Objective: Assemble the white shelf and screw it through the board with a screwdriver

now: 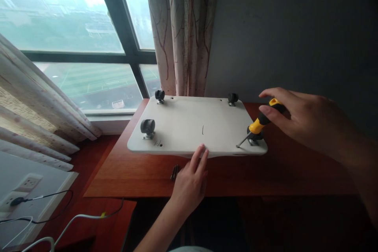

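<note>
A white board [183, 122] with rounded corners lies on the wooden table, black casters standing up near its corners. My right hand [307, 120] grips a yellow and black screwdriver [256, 126] by its handle. The shaft slants down to the left, its tip at a screw [238, 146] near the board's front right corner. Behind the screwdriver, the front right caster [255, 134] is partly covered. My left hand [191, 177] rests its outstretched fingertips on the board's front edge. Other casters are at front left [147, 126], back left [160, 95] and back right [233, 98].
Several loose screws [174, 172] lie on the red-brown table [126, 175] left of my left hand. A window and curtains [186, 27] stand behind. At lower left, cables [79, 216] run from a wall socket [29, 182]. Dark holes show in the board.
</note>
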Demonstrator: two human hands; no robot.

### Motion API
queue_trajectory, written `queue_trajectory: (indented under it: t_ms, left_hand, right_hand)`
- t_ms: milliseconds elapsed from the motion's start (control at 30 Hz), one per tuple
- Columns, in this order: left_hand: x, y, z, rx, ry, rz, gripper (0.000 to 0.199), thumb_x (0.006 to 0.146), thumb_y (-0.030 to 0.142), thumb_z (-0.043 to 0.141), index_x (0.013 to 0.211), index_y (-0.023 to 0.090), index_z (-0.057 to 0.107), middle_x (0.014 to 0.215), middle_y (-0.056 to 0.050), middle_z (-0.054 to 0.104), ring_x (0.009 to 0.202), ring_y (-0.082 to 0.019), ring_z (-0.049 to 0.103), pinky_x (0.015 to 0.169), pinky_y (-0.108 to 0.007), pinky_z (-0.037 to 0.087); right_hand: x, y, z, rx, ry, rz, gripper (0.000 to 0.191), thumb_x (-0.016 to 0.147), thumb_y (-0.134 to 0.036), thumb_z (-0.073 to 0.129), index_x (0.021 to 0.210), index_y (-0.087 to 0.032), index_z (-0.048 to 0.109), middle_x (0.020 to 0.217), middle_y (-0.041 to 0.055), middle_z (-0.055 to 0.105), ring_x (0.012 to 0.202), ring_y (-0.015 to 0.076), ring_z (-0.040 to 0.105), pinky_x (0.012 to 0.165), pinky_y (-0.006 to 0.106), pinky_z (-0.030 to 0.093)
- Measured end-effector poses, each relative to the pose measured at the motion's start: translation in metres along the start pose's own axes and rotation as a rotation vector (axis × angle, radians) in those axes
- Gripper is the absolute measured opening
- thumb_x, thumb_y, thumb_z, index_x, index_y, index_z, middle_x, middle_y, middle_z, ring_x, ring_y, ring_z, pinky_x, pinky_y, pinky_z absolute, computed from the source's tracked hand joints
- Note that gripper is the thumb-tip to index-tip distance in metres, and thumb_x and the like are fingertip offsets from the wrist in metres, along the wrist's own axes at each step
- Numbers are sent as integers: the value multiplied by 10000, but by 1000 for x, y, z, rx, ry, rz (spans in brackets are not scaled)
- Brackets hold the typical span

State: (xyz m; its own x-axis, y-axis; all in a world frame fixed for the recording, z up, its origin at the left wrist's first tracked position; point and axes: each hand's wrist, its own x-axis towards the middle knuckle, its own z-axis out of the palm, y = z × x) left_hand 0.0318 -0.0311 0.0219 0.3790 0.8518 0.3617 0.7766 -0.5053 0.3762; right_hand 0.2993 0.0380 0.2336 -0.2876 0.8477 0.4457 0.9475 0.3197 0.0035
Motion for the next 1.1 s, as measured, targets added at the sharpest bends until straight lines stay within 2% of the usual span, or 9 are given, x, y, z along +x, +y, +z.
queue_trajectory:
  t_ms: [133,300,400,567,633,733,900,1000,1100]
  left_hand:
    - [0,1,-1,3,-18,-8,675,1026,172,420,1639,230,145,1697,-124,241,1300,-276,598,933,-382,610]
    - [0,0,0,4,-13,-11,680,1022,169,425,1639,229,147,1696,-123,244,1302,-278,598,931,-386,612]
    - [0,-1,0,8,0,1,696,1013,165,433,1642,233,143,1688,-133,265,1303,-285,600,955,-406,603]
    - [0,-3,1,13,12,18,703,1008,148,423,1644,238,138,1680,-135,284,1303,-286,601,961,-407,602]
    - [0,-3,0,17,17,23,696,1010,147,417,1643,239,142,1678,-135,289,1303,-287,602,957,-404,604]
    - [0,-4,0,9,21,29,694,1009,149,417,1642,241,146,1672,-145,301,1279,-282,619,943,-398,608]
    - [0,-4,1,-10,1,15,681,1018,154,403,1640,241,139,1679,-151,279,1264,-280,622,928,-400,608]
    - [0,-5,1,-21,2,15,687,1015,142,399,1640,246,134,1684,-143,270,1266,-277,619,950,-409,600]
    - [0,-5,2,-21,6,14,693,1011,134,395,1642,251,133,1684,-132,275,1281,-279,609,953,-408,601]
  right_hand:
    - [-1,5,-9,345,-149,-121,383,958,-346,472,1308,-317,623,1241,49,705,998,256,695,711,332,531]
    - [0,6,-9,366,-147,-64,445,933,-384,538,1369,-314,602,1106,28,750,691,176,661,585,301,489]
    - [0,4,-6,271,-103,-76,476,944,-434,544,1403,-318,592,1060,27,762,632,170,638,594,312,480]
    - [-2,2,2,15,45,-45,486,941,-561,544,1345,-310,645,1079,66,763,804,271,703,655,356,485]
    - [-2,2,4,-16,47,-14,481,954,-571,512,1325,-298,650,1097,74,759,822,284,704,649,362,484]
    - [-4,3,3,97,-25,3,463,969,-473,483,1391,-311,580,1180,63,732,838,257,702,670,362,510]
    - [-5,6,-2,395,-92,-62,504,915,-337,535,1419,-324,534,1378,58,631,1168,279,647,836,366,563]
    - [-5,5,-3,414,-115,3,498,919,-365,581,1415,-330,544,1231,46,708,1025,253,701,790,339,560]
    - [-5,4,0,265,-56,33,527,912,-432,634,1419,-312,557,1059,43,751,860,229,709,746,322,530]
